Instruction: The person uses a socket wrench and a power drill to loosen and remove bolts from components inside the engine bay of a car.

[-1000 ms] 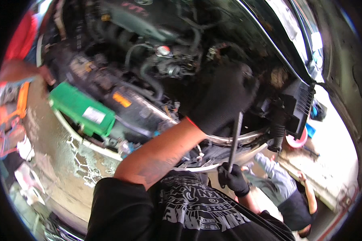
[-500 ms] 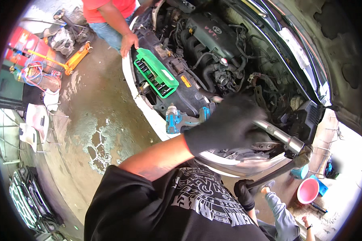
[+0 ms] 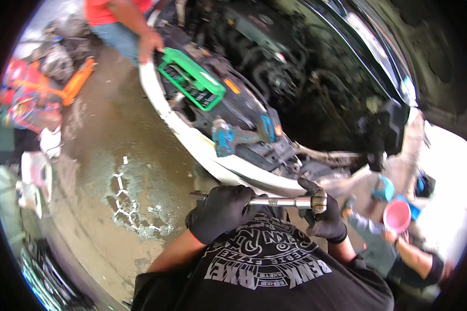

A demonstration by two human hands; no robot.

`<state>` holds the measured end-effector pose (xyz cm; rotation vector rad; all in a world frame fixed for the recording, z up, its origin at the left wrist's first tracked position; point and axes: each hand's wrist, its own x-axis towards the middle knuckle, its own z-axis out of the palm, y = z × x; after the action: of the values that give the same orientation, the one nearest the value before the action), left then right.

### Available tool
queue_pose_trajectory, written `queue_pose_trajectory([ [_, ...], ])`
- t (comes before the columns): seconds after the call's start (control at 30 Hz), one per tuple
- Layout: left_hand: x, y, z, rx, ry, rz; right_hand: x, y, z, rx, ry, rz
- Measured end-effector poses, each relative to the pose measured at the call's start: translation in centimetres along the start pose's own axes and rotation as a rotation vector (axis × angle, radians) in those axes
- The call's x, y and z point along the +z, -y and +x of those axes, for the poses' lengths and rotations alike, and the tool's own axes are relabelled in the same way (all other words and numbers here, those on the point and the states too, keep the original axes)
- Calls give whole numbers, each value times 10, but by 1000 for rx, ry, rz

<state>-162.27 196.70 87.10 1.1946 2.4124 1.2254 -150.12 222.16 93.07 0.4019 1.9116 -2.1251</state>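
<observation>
Both my hands wear black gloves and are in front of my shirt, just off the car's front edge. A steel extension bar (image 3: 275, 201) lies crosswise between them, and my left hand (image 3: 220, 213) is shut round it near its left end. At the bar's right end sits the worn head of a socket wrench (image 3: 319, 201). My right hand (image 3: 326, 223) closes about that head, its thumb side toward the car. The wrench's handle is hidden. A blue and grey cordless impact wrench (image 3: 224, 139) rests on the car's front panel, beyond my left hand.
An open green socket case (image 3: 192, 80) lies on the car's front, beside the hand of a person in red (image 3: 149, 44). The engine bay (image 3: 296, 78) stands open under the raised hood. At right, another person (image 3: 399, 254) is near a pink basin (image 3: 397, 216).
My hands have drawn the wrench and extension bar back from above the engine bay to my chest. My right hand has moved up to the wrench head. The view has shifted.
</observation>
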Motion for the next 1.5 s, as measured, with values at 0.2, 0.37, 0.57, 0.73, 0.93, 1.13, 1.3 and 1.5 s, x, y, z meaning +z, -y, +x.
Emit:
queue_pose_trajectory([
  [0.2, 32, 64, -13, -16, 330, -415, 52, -26, 12, 202, -398, -287],
  [0.37, 52, 160, -53, -71, 592, -738, 115, -76, 41, 442, -433, -383],
  [0.57, 23, 237, -71, -231, 1019, -946, 184, -94, 106, 684, -311, -260],
  [0.73, 17, 277, -75, -247, 919, -1093, 201, -105, 136, 750, -294, -198],
  [0.93, 11, 286, -77, -314, 836, -1191, 214, -102, 154, 739, -303, -196],
  [1.13, 1, 279, -68, -269, 852, -1134, 218, -78, 142, 693, -357, -249],
  [1.3, -28, 260, -23, -184, 922, -964, 196, -23, 122, 672, -478, -285],
  [1.5, 25, 180, 6, 193, 330, -690, 113, 76, 36, 454, -794, -114],
])
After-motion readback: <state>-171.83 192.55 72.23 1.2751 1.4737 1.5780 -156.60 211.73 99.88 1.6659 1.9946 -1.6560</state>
